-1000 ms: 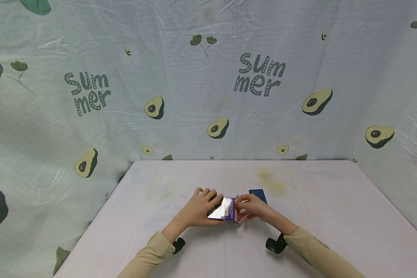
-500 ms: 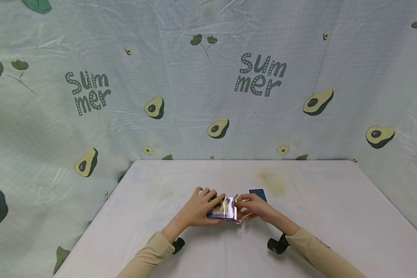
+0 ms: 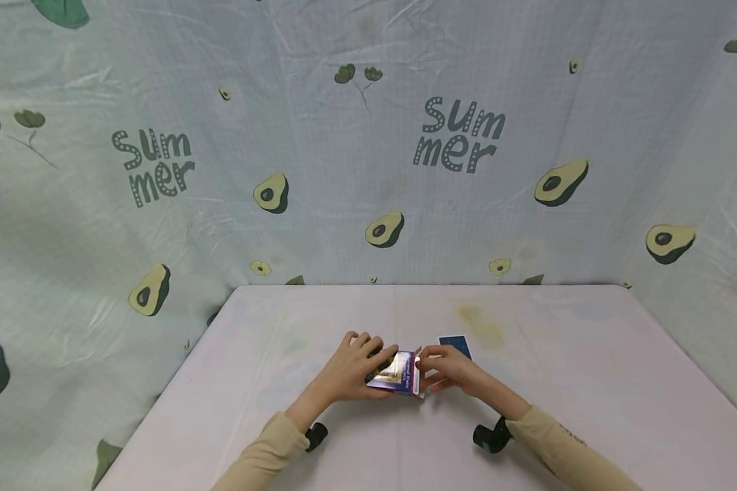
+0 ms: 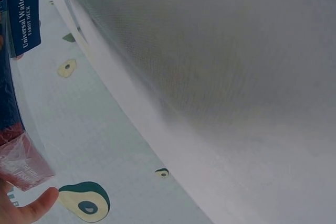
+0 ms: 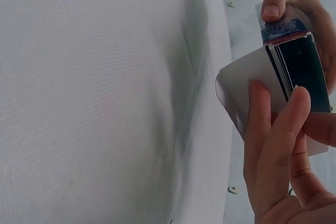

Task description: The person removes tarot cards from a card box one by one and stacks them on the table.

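The left hand (image 3: 350, 368) curls over the left end of a small blue card box (image 3: 399, 372), fingers wrapped across its top, holding it just above the white table (image 3: 565, 382) near the table's middle. The right hand (image 3: 448, 365) meets the box at its right end, where thumb and fingertips (image 5: 273, 129) pinch the pale opened flap (image 5: 247, 90). In the right wrist view the open end shows the edges of a deck of cards (image 5: 281, 66) stacked inside the box, dark-backed and sitting flush with the mouth; how full the box is further in cannot be told. The left wrist view shows a blue side panel lettered "Universal Waite" (image 4: 26, 19) and a clear, crinkled wrapper (image 4: 23, 163) at the box's lower end, with a fingertip just beneath it.

Just behind the right hand, a single dark blue card (image 3: 456, 343) lies flat on the table, apart from the box. Both sleeves are tan, with a black wrist mount (image 3: 490, 436) under the right forearm. A pale cloth printed with avocados and the word "Summer" (image 3: 460, 133) hangs behind the table.
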A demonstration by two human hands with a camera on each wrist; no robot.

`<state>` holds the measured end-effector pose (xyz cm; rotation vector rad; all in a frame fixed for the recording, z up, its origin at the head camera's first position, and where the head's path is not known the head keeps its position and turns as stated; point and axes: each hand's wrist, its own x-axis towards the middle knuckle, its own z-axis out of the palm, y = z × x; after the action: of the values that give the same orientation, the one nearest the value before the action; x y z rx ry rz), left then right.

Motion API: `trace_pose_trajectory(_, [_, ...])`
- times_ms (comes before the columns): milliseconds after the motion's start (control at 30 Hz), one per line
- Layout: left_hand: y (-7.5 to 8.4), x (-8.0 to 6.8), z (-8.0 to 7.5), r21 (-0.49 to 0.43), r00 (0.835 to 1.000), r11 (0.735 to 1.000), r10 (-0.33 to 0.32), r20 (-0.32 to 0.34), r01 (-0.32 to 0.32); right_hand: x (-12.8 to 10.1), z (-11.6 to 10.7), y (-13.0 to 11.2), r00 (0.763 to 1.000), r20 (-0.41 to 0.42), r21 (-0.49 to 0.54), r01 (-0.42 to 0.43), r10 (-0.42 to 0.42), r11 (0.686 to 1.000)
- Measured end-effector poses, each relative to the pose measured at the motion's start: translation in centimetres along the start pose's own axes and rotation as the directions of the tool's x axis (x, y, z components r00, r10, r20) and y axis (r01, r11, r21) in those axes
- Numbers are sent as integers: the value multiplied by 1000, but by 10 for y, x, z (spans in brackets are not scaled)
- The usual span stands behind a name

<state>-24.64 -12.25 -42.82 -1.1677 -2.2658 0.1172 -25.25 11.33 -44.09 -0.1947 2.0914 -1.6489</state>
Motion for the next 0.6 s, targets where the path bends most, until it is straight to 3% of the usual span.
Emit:
trace_pose_trajectory(333, [3,-3,0,16,1000,1000,4,-2,-4,-5,2,1,998,-45,-1,-36,36,999])
trace_pose_trajectory(600, [1,-2,-2,59,1000,998,8,-1,-8,-6,-5,2,1000,-10,-1,-8,8,1000])
